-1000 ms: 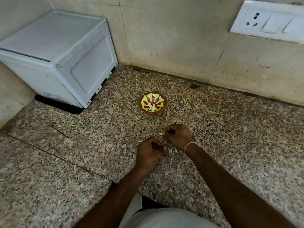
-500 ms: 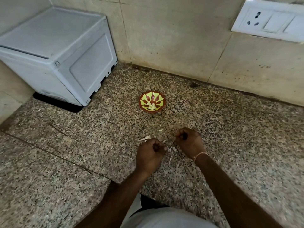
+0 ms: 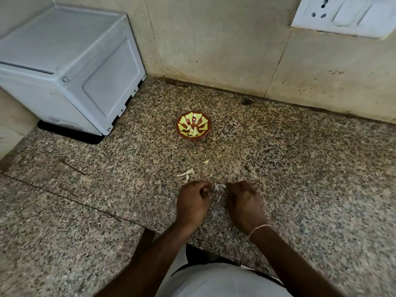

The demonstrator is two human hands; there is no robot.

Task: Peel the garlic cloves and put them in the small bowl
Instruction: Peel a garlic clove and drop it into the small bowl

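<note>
On speckled granite counter [image 3: 300,168], round red-and-yellow small bowl [image 3: 193,127] holds pale peeled cloves [image 3: 192,132]. Left hand [image 3: 192,203] and right hand [image 3: 244,201] curled, fingers pinching papery garlic skins [image 3: 219,186] between them.

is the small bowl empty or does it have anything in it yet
Not empty: the small bowl holds a few pale peeled cloves at its bottom.

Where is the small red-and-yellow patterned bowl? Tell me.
Head view: small red-and-yellow patterned bowl sits mid-counter on the speckled granite countertop, beyond both hands, right of the white appliance.
</note>
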